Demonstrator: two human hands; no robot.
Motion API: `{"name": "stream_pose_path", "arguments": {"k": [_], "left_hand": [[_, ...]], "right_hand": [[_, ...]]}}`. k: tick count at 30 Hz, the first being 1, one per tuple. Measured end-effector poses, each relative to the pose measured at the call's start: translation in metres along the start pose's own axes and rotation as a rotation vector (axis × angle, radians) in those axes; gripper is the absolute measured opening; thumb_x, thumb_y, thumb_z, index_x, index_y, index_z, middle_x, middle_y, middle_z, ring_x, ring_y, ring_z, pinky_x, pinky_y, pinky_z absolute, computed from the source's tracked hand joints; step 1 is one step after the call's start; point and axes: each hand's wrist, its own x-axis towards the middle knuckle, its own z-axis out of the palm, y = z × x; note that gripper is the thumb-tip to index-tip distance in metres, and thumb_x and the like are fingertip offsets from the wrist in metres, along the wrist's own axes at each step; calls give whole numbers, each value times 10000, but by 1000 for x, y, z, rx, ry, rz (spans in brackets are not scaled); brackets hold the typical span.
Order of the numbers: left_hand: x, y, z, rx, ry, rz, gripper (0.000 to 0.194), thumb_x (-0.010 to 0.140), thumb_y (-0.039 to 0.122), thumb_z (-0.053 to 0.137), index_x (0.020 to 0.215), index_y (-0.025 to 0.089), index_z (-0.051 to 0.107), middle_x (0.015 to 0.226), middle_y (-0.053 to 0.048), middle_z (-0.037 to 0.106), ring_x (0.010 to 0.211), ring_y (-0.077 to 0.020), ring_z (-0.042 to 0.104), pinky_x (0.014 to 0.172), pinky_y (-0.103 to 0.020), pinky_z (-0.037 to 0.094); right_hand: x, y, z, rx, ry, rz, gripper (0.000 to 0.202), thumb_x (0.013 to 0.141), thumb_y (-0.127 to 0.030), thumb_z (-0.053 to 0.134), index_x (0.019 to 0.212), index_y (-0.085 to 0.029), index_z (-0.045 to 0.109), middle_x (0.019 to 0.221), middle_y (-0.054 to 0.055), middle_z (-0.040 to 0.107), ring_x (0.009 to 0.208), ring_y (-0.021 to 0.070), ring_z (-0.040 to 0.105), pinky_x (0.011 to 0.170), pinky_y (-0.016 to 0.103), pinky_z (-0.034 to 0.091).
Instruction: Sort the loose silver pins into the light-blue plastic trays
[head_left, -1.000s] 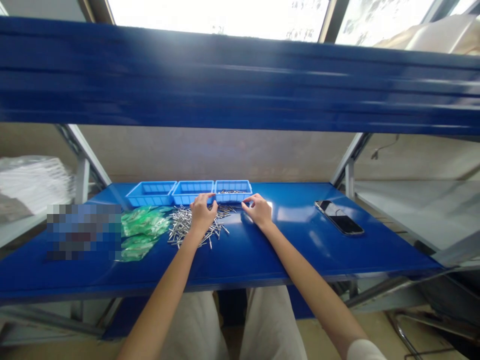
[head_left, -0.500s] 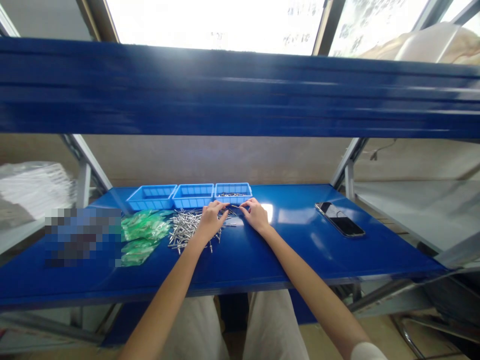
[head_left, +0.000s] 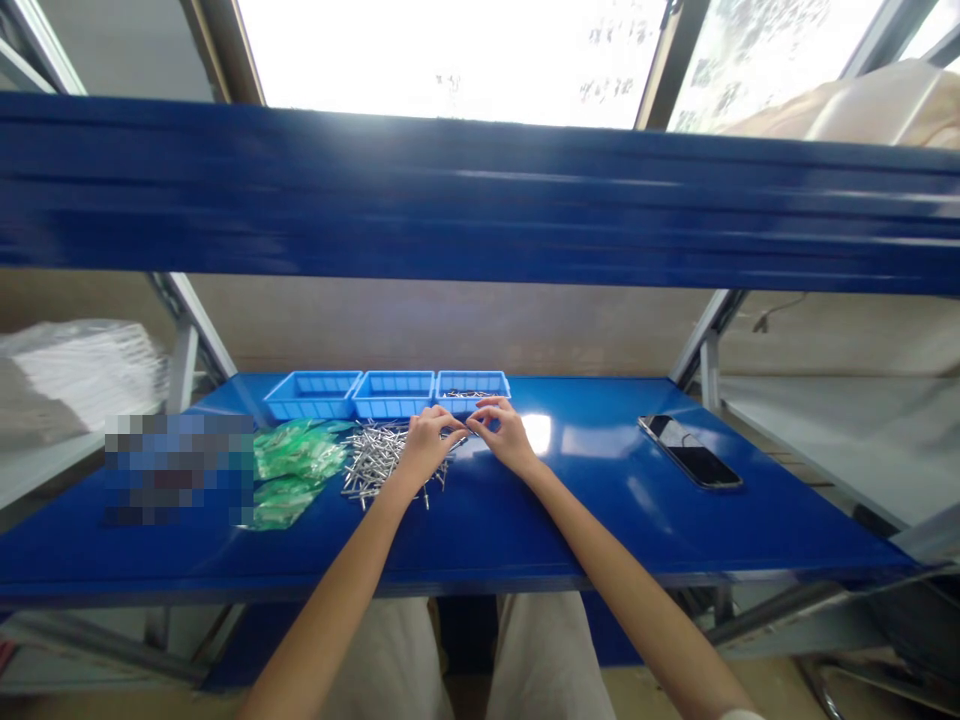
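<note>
Over the right edge of a pile of silver metal pins, my left hand is closed in a pinch. My right hand pinches just beside it, and the fingertips of both hands nearly meet. What sits between the fingertips is too small to make out. Behind the hands stands a blue bin with small dark and silver pieces inside. To its left are a middle blue bin and a left blue bin. Green plastic bags lie left of the pile.
A phone lies at the right of the blue table. A blue shelf beam crosses above the table. White wrapped material is stacked at the far left.
My hands have come closer together, and the thin piece that showed between the fingertips is now mostly hidden. The view has shifted slightly.
</note>
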Motion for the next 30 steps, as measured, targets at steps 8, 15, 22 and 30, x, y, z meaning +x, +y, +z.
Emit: {"name": "stream_pose_path", "arguments": {"k": [8,15,22,30], "left_hand": [[2,2,-1,-164,75,-38,174,740,349,590,720,186,647,762,-24,607,767,-159,556,730,-307,418],[3,0,-1,-204,158,-97,197,731,379,589,734,195,660,751,-20,611,720,-147,548,682,-278,418],[5,-5,-2,-43,230,-251,206,786,336,510,791,188,653,779,-30,636,714,-162,546,716,-307,390],[4,-5,0,44,164,-274,265,809,373,454,751,199,646,792,-41,630,824,-214,547,762,-362,351]], "right_hand": [[2,2,0,44,78,-4,198,726,-369,608,732,-176,654,873,50,596,658,116,551,662,263,477],[1,-1,-4,110,6,134,262,723,-417,575,730,-164,644,677,26,648,590,135,565,535,233,450],[7,5,-13,300,130,329,366,658,-479,602,767,-137,674,673,57,662,535,143,573,402,214,438],[12,13,-25,318,223,396,404,642,-477,618,819,-119,673,704,83,677,538,151,589,400,226,453]]}}
